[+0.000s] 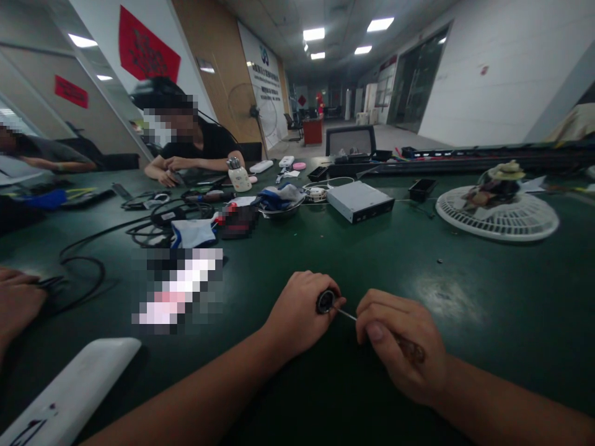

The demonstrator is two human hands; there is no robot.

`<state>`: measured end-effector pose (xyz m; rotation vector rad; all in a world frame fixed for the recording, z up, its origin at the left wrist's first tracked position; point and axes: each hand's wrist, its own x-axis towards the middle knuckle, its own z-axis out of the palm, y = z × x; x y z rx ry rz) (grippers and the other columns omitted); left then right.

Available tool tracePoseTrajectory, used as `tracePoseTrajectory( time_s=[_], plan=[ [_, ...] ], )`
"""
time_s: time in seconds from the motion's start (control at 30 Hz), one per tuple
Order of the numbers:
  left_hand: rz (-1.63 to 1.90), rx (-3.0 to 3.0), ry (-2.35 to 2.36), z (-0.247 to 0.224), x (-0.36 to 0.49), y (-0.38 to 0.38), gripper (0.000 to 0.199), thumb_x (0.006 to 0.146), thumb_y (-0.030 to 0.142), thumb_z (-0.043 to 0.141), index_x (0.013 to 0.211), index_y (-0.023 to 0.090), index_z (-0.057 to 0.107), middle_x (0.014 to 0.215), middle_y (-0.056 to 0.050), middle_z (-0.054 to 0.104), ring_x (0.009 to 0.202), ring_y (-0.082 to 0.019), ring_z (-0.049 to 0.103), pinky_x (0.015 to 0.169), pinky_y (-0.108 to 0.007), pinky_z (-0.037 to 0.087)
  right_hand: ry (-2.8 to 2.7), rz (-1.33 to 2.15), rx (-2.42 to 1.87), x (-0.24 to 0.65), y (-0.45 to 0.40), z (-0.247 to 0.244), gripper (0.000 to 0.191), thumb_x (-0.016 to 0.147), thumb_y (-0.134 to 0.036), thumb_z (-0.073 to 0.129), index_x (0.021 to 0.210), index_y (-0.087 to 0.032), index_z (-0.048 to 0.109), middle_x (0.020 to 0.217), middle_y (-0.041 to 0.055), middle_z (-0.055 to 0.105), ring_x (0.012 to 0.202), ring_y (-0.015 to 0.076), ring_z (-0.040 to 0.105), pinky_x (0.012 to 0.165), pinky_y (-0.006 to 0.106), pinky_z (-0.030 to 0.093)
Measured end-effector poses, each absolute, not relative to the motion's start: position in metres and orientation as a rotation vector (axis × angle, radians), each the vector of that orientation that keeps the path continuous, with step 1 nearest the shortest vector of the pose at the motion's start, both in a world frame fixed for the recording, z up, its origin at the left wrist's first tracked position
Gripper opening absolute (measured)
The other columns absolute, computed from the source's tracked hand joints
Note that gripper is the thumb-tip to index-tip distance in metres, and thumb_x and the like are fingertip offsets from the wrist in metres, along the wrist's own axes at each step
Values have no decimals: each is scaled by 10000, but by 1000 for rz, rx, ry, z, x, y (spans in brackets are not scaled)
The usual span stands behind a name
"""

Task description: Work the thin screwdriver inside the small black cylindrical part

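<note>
Left hand point(297, 316), fingers curled around a dark round fitting point(326, 301). Right hand point(400, 347) pinched a screwdriver point(409, 350), its long axis slanting up-left, tip pointing toward the fitting.

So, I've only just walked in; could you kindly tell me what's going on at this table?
A person at the dark green table holds a small dark round part in their left hand. Their right hand grips what looks like a brown-handled screwdriver, its thin metal shaft pointing at the part. Across the table, a co-worker sits with both hands resting near the edge. A silver metal box lies between them.
</note>
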<state>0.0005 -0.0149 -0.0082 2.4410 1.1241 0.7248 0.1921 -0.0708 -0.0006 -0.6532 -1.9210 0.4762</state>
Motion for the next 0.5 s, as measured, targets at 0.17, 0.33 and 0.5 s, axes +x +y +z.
tracePoseTrajectory(
  time_s=[0.17,0.33,0.5],
  plan=[
    [726,2431,1135,-9,0,-15,56,868,202,682,901,223,642,889,17,677,852,-191,592,806,-369,403,-1915,493,-676,193,-70,0,216,970,-170,489,804,-149,626,753,35,586,674,131,553,591,261,411],
    [733,2455,1123,-10,0,-15,42,869,198,675,885,215,639,879,11,676,846,-193,589,809,-367,398,-1980,585,-621,192,-68,-2,223,981,-198,493,803,-157,621,762,35,595,719,145,579,636,274,436],
    [715,2445,1125,-9,1,-14,33,875,207,674,883,212,642,874,14,678,849,-190,594,820,-368,393,-1937,514,-704,191,-68,-1,265,995,-199,467,768,-161,596,712,22,566,660,135,536,602,275,403]
  ],
)
